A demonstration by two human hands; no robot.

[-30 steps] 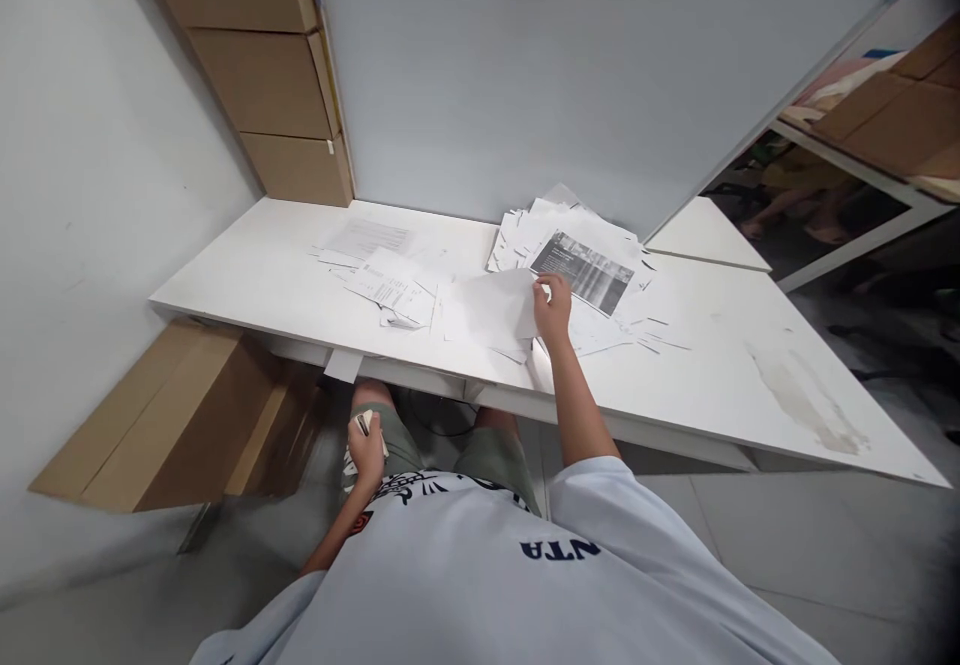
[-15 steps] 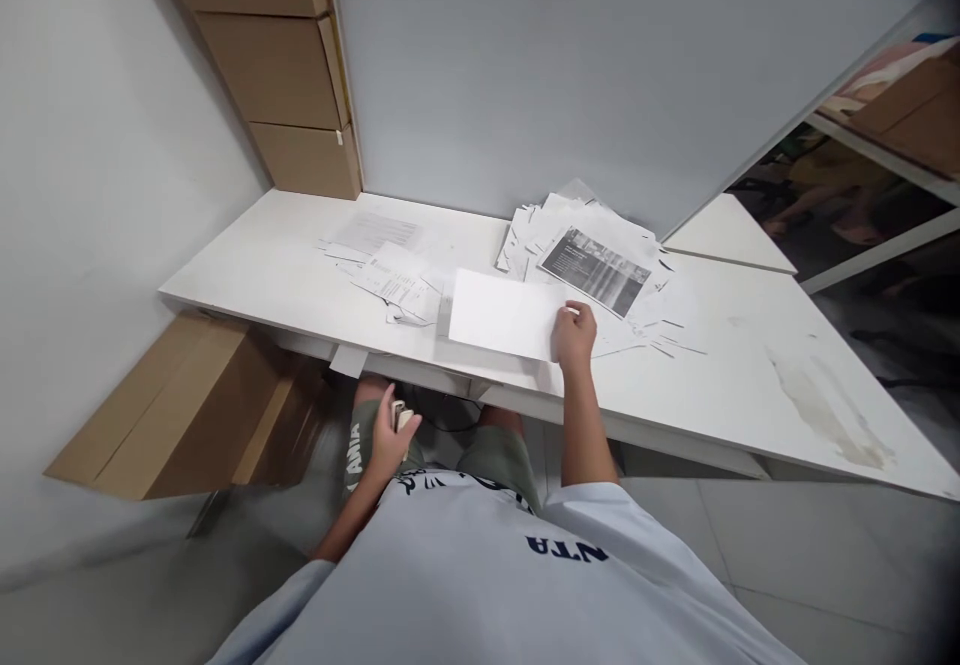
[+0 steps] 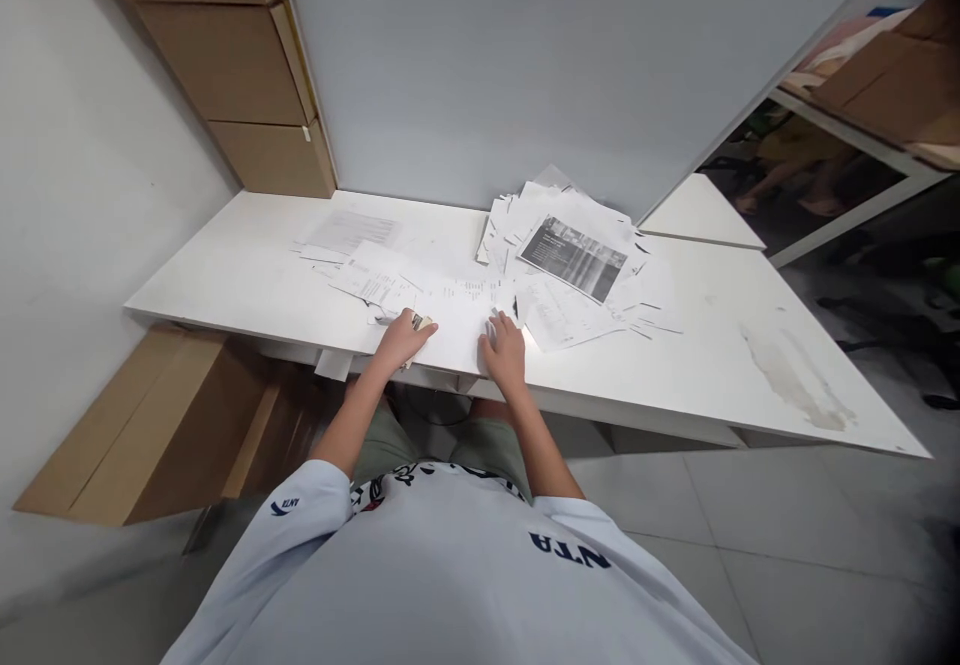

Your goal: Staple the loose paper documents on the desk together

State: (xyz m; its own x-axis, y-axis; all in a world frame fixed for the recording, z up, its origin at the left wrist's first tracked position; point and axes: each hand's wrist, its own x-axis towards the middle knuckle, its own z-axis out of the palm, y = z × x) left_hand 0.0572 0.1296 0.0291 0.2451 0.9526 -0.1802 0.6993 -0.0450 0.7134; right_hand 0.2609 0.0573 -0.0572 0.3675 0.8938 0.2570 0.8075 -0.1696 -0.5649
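Note:
A white printed sheet of paper [image 3: 457, 310] lies at the table's front edge, between my two hands. My left hand [image 3: 401, 340] is closed around a small cream-coloured tool [image 3: 424, 325] with a dark slot, at the sheet's left side; its exact kind is unclear. At the sheet's right part, my right hand [image 3: 504, 350] has its fingers curled and its thumb on the paper, closed on it. Just left of the sheet are other printed papers [image 3: 371, 273]. A loose pile of papers [image 3: 555, 200] is beyond my right hand, with a dark printed page [image 3: 574, 255] on top.
The white table [image 3: 675, 365] runs along a grey panel [image 3: 480, 65]. Stacked cardboard boxes [image 3: 270, 160] stand at its back left corner. An open cardboard box [image 3: 150, 425] is below the left end. Thin paper strips lie around the pile. A stain [image 3: 799, 380] marks the right end.
The raised sheet has come down onto the table, its printed side now showing. My left hand rose from my lap to the table edge with the cream-coloured tool. My right hand moved left.

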